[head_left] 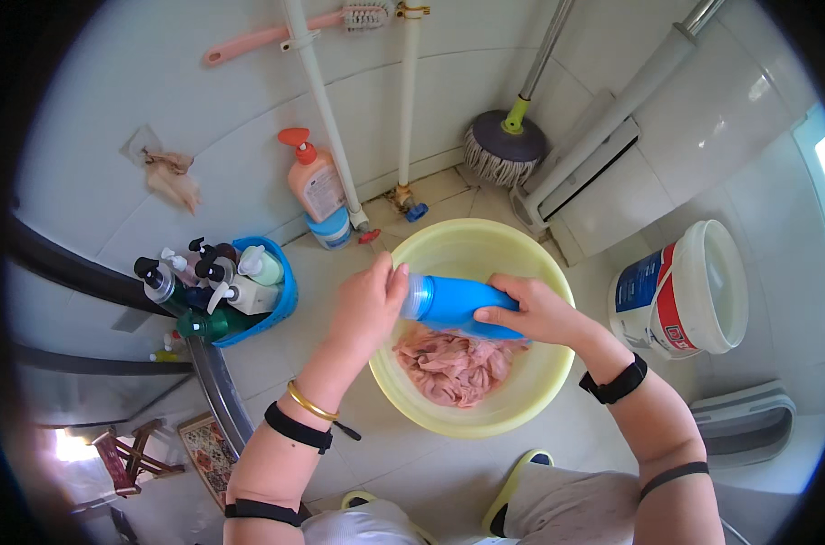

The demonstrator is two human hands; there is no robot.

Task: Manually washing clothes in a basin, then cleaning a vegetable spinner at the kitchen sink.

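A blue bottle (pixel 456 303) lies almost level above a pale yellow basin (pixel 412 404). Around its right end, my right hand (pixel 541 311) is closed on the blue body. My left hand (pixel 367 302) has its fingers at the bottle's clear cap (pixel 418 297), gripping it at the left end. The cap looks to be on the bottle. Below, a crumpled pink cloth (pixel 456 371) lies in the basin, partly hidden by the bottle and my right fingers.
To the left stands a blue basket (pixel 283 304) of pump bottles. An orange pump bottle (pixel 320 183) sits on a blue-and-white tub (pixel 329 230) by the wall pipes. A mop (pixel 506 145) leans behind the basin. A white bucket (pixel 716 286) and grey plastic container (pixel 748 422) are at right.
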